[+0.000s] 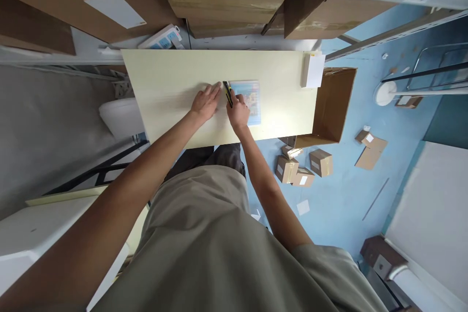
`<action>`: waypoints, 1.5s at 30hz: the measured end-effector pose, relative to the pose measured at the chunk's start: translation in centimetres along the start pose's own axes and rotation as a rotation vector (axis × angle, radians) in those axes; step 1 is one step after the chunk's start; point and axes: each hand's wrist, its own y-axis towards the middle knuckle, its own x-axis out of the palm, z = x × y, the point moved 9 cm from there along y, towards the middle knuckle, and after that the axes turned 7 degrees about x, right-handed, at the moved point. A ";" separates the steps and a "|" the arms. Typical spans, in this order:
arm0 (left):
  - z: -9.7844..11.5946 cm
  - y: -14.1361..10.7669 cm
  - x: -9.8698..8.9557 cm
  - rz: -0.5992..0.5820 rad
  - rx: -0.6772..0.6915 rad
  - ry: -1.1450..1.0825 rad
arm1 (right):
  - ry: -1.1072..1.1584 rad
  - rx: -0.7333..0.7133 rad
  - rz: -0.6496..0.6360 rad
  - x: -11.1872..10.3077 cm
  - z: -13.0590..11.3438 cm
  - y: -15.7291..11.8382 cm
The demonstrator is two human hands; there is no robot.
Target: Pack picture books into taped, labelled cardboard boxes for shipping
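On the pale yellow tabletop (164, 73) lies a flat, light-blue printed packet (254, 102) with a picture on it. My right hand (239, 113) grips a black and yellow utility knife (228, 93) at the packet's left edge, the knife's tip pointing away from me. Part of the packet is covered by this hand. To the left, my left hand (206, 102) rests on the tabletop with its fingers stretched toward the knife. Nothing shows in it.
A white box (313, 70) stands at the table's right end, beside a large open cardboard box (334, 107). Cardboard boxes (226, 5) line a shelf behind the table. Several small cartons (286, 168) lie on the blue floor. A white bin-like object (122, 116) is at left.
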 end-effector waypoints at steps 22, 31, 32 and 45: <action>-0.2 0.5 1.1 -0.044 -0.006 0.060 | -0.173 0.161 -0.121 2.8 3.6 -12.5; 0.4 0.3 0.8 -0.087 -0.009 0.141 | -0.129 0.211 -0.212 3.9 7.5 -19.0; 0.4 0.3 0.8 -0.084 -0.013 0.137 | -0.121 0.213 -0.225 3.8 7.9 -19.7; 5.1 -1.3 0.6 0.034 -0.093 -0.053 | 0.278 0.085 0.273 -9.1 11.6 -18.0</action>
